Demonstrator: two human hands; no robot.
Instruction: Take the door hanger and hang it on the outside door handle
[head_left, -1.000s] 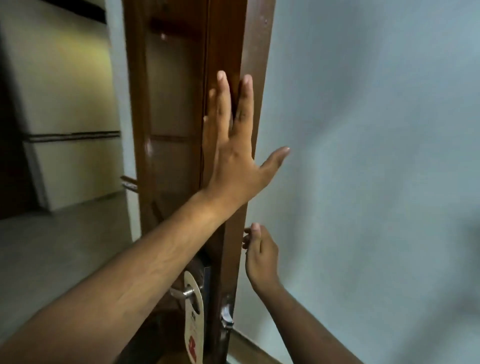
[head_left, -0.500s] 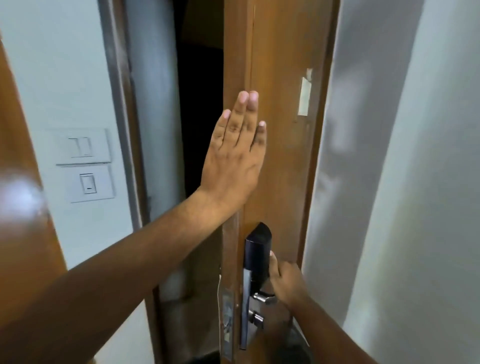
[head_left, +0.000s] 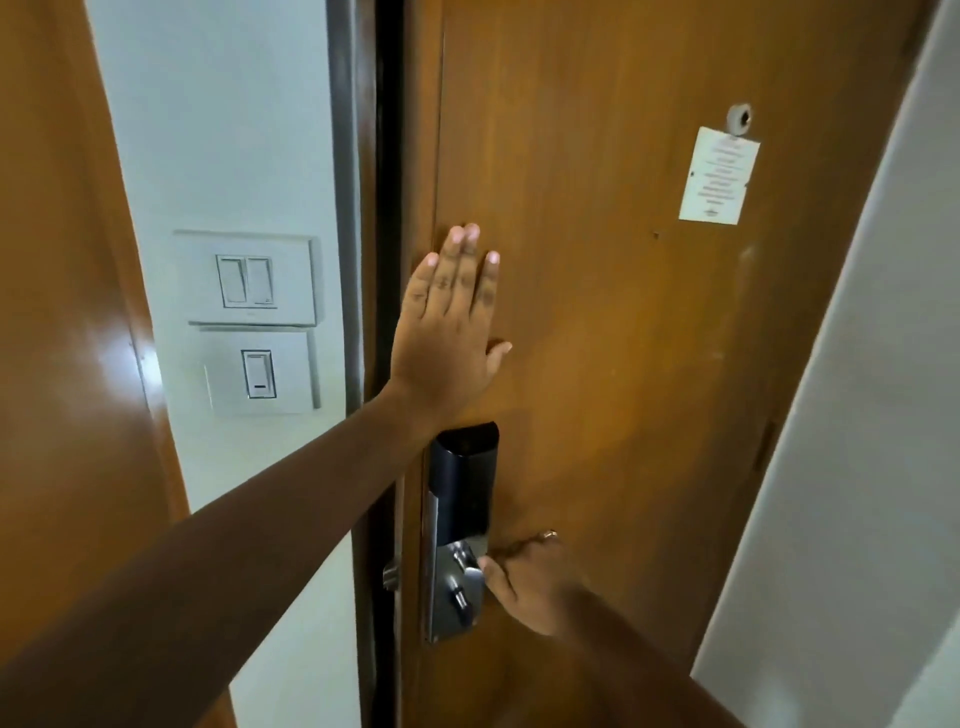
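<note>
The brown wooden door (head_left: 623, 364) shows its inner face and stands almost shut against the dark frame (head_left: 387, 208). My left hand (head_left: 447, 332) lies flat on the door near its latch edge, fingers straight and holding nothing. Below it is a black and silver lock plate (head_left: 462, 483). My right hand (head_left: 524, 582) is closed around the silver inside handle (head_left: 470, 577) at the foot of that plate. The door hanger and the outside handle are hidden behind the door.
Two white switch plates (head_left: 244, 283) (head_left: 258, 374) sit on the wall left of the frame. A glossy wooden panel (head_left: 62, 312) fills the far left. A paper notice (head_left: 719, 176) hangs under the peephole (head_left: 738, 120). A pale wall (head_left: 857, 467) stands close on the right.
The door has swung from open to nearly shut, hiding the hanger on the outside handle. My left hand slid onto the inner face; my right hand took the inside handle.
</note>
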